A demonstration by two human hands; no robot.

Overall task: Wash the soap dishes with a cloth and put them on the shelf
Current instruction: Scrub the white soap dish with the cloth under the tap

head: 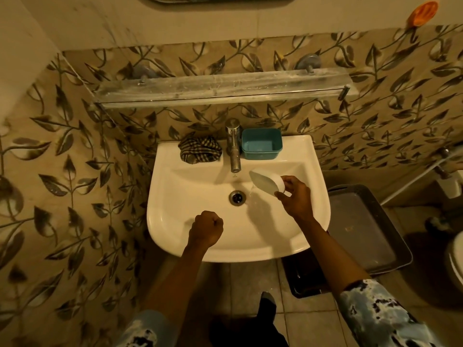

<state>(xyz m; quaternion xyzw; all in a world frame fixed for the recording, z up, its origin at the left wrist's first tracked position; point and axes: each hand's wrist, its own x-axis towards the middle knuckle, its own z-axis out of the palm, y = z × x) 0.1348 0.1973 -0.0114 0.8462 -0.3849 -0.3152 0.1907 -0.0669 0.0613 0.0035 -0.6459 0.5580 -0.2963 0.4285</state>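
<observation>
My right hand point(295, 196) holds a white soap dish point(266, 182) tilted over the right side of the white sink point(175, 236); water trickles from its lower edge into the basin. My left hand point(206, 227) is a closed fist over the front of the basin, with nothing in it. A blue rectangular soap dish point(261, 144) sits on the sink's back ledge, right of the tap point(233, 144). A checked cloth point(200, 149) lies bunched on the ledge, left of the tap. The glass shelf point(225, 87) runs along the wall above the sink.
An orange soap holder point(423, 13) is stuck to the wall at the upper right. A dark bin with a flat lid point(360, 226) stands right of the sink. A toilet edge point(457, 256) shows at the far right. The drain point(237, 197) is in mid-basin.
</observation>
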